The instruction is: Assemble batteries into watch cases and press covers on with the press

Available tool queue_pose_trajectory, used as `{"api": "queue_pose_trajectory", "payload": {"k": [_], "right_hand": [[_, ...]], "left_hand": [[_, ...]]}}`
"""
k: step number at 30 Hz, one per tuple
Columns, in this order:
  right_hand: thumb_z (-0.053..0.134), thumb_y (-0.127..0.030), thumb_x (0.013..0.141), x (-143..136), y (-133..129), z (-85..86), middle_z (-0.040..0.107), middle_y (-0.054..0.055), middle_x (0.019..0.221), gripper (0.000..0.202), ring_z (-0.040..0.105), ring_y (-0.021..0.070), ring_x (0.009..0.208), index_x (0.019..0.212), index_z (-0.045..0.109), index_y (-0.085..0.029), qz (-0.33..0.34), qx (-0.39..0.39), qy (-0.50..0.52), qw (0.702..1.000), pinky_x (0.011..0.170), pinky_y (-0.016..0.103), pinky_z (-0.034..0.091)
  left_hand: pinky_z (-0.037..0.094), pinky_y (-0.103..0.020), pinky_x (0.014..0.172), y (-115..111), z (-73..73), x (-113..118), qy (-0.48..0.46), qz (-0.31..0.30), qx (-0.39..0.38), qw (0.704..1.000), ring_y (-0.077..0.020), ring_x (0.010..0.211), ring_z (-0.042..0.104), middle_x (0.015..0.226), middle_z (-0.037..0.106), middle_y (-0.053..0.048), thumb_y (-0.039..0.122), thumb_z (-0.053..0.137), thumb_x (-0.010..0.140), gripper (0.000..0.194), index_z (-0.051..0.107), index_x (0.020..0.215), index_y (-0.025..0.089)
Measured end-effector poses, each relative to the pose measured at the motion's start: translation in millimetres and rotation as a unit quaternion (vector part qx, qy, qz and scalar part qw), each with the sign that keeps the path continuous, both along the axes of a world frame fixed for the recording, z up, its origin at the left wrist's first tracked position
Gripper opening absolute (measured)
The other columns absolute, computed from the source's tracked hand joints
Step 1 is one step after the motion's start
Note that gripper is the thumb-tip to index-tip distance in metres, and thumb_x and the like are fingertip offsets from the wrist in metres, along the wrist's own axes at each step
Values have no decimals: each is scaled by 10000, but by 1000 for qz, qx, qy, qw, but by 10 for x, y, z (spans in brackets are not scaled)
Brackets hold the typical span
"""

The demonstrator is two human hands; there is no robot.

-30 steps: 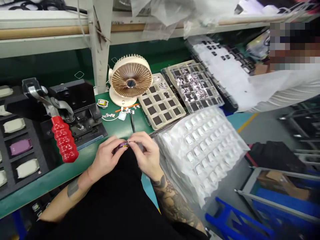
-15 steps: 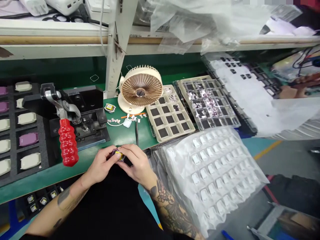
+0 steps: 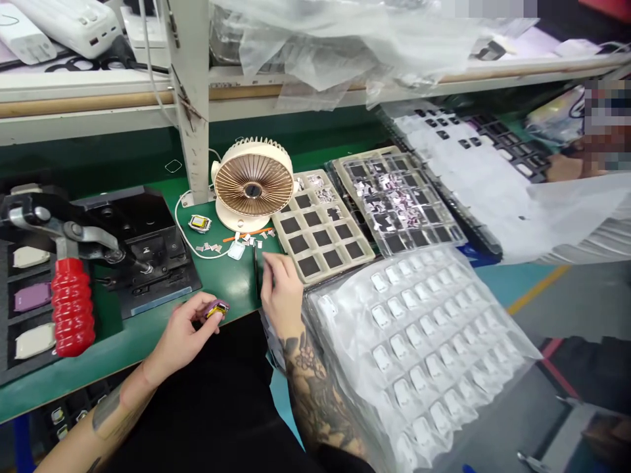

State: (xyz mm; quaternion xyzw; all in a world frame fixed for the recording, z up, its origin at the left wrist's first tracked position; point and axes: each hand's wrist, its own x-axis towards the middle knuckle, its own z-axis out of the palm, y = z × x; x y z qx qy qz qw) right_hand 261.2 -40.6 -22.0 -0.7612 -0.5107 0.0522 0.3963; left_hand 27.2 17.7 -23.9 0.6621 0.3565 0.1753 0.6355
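Note:
My left hand (image 3: pixel 185 328) grips a small purple watch-like case (image 3: pixel 211 306) between thumb and fingers; a yellow part shows inside it. Off to the right, my right hand (image 3: pixel 283 289) hovers over the bench edge, fingers bent and thumb apart from them, with nothing visible in it. Close to its fingertips lies a thin dark pair of tweezers (image 3: pixel 256 272). Small pale pieces (image 3: pixel 210 247) and a clear square cover (image 3: pixel 236 250) lie beyond, beside an orange stick (image 3: pixel 246 234). A similar case with a yellow part (image 3: pixel 200 224) rests farther back on the green bench.
A red-handled toggle clamp (image 3: pixel 73 309) stands left, by a black foam tray (image 3: pixel 10 358) of cases. Behind are a cream fan (image 3: pixel 254 187) and compartment trays (image 3: pixel 323 253). A plastic-covered sheet of white pieces (image 3: pixel 419 335) juts out at right. Another person's arm (image 3: pixel 586 164) shows far right.
My right hand has let go of the purple case and moved right, beside the tweezers. My left hand still holds the case, now tilted. The view has shifted a little to the right.

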Motion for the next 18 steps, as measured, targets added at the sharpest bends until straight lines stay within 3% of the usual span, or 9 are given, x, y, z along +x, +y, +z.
{"api": "queue_pose_trajectory", "payload": {"k": [4, 8, 12, 18], "right_hand": [[455, -130, 1083, 247, 434, -21, 711, 161, 1210, 393, 744, 246, 891, 1396, 681, -202, -26, -182, -114, 976, 808, 378, 605], [501, -94, 1042, 292, 637, -18, 679, 155, 1207, 274, 708, 227, 782, 1186, 708, -201, -38, -267, -141, 953, 707, 372, 527], [540, -117, 1035, 329, 633, -50, 671, 139, 1156, 160, 675, 237, 847, 1079, 669, -202, -38, -241, -94, 965, 730, 366, 491], [543, -153, 1014, 338, 478, -196, 680, 61, 999, 115, 631, 227, 879, 1008, 633, -225, -51, -144, -44, 987, 789, 331, 487]], "left_hand": [[537, -323, 838, -17, -34, -52, 6, -27, 38, 999, -181, 824, 738, 921, 773, -33, 378, 617, 1119, 185, 654, 1205, 218], [532, -322, 822, -9, -58, -79, -1, -32, 41, 999, -180, 821, 721, 903, 761, -27, 374, 590, 1135, 185, 650, 1230, 228], [535, -326, 841, 1, -56, -69, 8, -47, 66, 997, -180, 836, 717, 904, 751, -23, 363, 590, 1135, 184, 665, 1248, 239], [558, -318, 846, 3, -61, -82, -6, -36, 54, 998, -175, 850, 743, 951, 774, -20, 345, 597, 1130, 180, 683, 1258, 253]]}}
